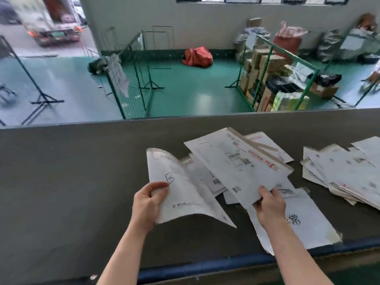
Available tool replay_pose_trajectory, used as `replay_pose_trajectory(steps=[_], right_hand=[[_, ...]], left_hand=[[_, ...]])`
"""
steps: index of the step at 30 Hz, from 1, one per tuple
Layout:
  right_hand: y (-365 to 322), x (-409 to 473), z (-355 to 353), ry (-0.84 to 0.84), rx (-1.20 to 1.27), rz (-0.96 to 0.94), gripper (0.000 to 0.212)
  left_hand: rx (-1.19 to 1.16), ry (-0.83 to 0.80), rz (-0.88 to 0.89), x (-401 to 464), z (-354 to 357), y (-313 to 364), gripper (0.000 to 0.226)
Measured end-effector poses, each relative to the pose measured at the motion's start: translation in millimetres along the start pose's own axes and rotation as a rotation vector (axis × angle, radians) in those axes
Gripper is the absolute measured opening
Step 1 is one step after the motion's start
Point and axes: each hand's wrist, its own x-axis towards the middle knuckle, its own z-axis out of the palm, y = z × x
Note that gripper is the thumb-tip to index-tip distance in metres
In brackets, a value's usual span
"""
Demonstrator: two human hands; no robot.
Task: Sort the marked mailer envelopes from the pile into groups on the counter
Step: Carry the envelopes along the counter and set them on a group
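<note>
My left hand (149,200) grips a bent white mailer marked "B" (181,190) by its left edge, lifted off the grey counter (72,182). My right hand (267,204) pinches the near corner of a white mailer marked "D" (236,161), which carries a red stripe and printed labels. Under and around the "D" mailer lies a loose pile of other white mailers (207,177). One large mailer with black characters (304,223) lies under my right forearm at the counter's near edge.
A stack of several white mailers (345,171) lies at the right of the counter. The counter's near edge has a blue rim (205,264). Beyond the far edge, a green floor lies below with wire cages (273,79) of parcels and a red bag (197,56).
</note>
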Motion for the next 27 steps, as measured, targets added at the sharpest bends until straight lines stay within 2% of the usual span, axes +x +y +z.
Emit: replay_pose_trajectory(steps=[4, 7, 10, 13, 15, 16, 18, 20, 25, 27], right_hand=[[-26.1, 55.3, 40.1, -0.116, -0.051, -0.013, 0.020], [-43.4, 79.7, 60.3, -0.217, -0.182, 0.042, 0.015], [-38.4, 85.3, 60.0, -0.319, -0.390, 0.226, 0.033], [-2.3, 72.7, 36.4, -0.381, -0.538, 0.336, 0.045], [25.7, 53.5, 23.4, -0.492, -0.641, 0.396, 0.057], [40.1, 43.2, 18.2, -0.553, -0.704, 0.431, 0.062], [64.4, 15.0, 13.6, -0.688, -0.843, 0.483, 0.066], [86.0, -15.9, 16.0, -0.810, -0.934, 0.521, 0.061], [134.2, -107.7, 44.4, -1.010, -0.959, 0.571, 0.039], [154.6, -148.4, 61.2, -1.092, -0.956, 0.524, 0.036]], left_hand=[[-0.037, 0.135, 0.018, -30.4, 8.5, -8.4, 0.028], [-0.087, 0.240, 0.039, -65.7, 18.0, -15.5, 0.023], [-0.110, 0.318, 0.068, -98.8, 21.5, -23.4, 0.019], [-0.134, 0.378, 0.095, -127.2, 15.5, -30.0, 0.021], [-0.148, 0.382, 0.089, -145.6, 7.7, -31.5, 0.010], [-0.157, 0.379, 0.091, -156.2, 4.4, -30.9, 0.014], [-0.170, 0.389, 0.082, -176.2, -9.0, -34.3, 0.053], [-0.203, 0.426, 0.091, -196.8, -23.4, -32.8, 0.063], [-0.260, 0.555, 0.118, -261.6, -87.7, -39.7, 0.061], [-0.263, 0.663, 0.121, -295.3, -125.6, -45.8, 0.057]])
